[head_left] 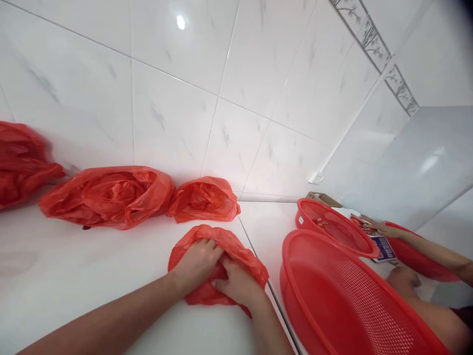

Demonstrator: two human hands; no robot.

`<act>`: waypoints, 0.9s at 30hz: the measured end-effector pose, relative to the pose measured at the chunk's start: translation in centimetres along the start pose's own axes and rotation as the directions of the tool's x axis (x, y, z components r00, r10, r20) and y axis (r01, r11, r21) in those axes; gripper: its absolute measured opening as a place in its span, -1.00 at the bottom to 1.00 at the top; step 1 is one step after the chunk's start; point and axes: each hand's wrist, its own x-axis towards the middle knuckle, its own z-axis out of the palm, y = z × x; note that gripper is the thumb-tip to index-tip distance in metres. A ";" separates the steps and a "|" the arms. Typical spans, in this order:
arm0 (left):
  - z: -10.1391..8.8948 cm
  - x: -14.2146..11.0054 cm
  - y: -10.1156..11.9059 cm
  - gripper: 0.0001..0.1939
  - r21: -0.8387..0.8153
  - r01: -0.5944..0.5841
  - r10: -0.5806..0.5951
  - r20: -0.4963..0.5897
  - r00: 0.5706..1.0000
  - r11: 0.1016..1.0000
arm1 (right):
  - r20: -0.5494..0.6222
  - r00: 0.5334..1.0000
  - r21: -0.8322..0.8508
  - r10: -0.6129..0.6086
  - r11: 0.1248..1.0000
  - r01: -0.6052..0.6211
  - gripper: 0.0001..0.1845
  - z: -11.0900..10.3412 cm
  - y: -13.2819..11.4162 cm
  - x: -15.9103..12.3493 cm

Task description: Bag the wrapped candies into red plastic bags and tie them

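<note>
Your left hand (pixel 197 262) and right hand (pixel 239 283) dip, curled, into the open red bag (pixel 203 296) on the counter (pixel 84 266); whether they pinch anything, I cannot tell. Behind it sits a second bag (pixel 205 201); to your right, a large basket (pixel 291 301).

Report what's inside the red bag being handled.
The left hand and right hand reach into the red bag; between them only red shows. Anything deeper is covered by the hands and folds.
</note>
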 end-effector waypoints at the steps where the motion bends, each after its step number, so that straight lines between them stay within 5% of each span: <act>1: -0.1 0.2 -1.0 -0.77 0.010 0.066 -0.066 -0.007 0.998 0.998 | 0.046 0.999 0.024 -0.030 0.999 0.029 -0.47 0.0 0.0 -0.2; 6: -0.6 -0.1 -4.0 -0.84 0.033 0.237 -0.237 -0.012 0.971 0.971 | -0.006 0.999 0.132 -0.054 0.990 0.054 -0.79 0.2 0.0 -0.1; 9: -0.2 -0.3 -3.9 -0.81 0.012 0.261 -0.262 0.035 0.965 0.965 | -0.145 0.989 0.145 -0.025 0.988 0.046 -0.70 0.0 0.6 0.4; 13: 0.5 -0.3 -3.2 -0.72 -0.023 0.270 -0.268 0.081 0.960 0.962 | -0.333 0.942 0.131 0.034 0.991 0.011 -0.82 -0.3 2.2 1.3; 17: -0.1 -0.4 -2.5 -0.68 -0.064 0.221 -0.215 0.093 0.972 0.973 | -0.418 0.896 0.162 0.150 0.983 -0.089 -0.62 -0.1 3.3 1.6; 22: -0.5 -0.3 -2.4 -0.82 -0.104 -0.013 0.020 0.064 0.998 0.995 | -0.397 0.897 0.130 0.195 0.979 -0.155 -0.46 0.0 3.5 1.3; 27: 0.9 -0.3 -2.9 -0.82 -0.193 0.030 -0.016 0.075 0.997 0.981 | -0.382 0.911 0.057 0.156 0.988 -0.146 -0.51 -0.1 3.1 1.2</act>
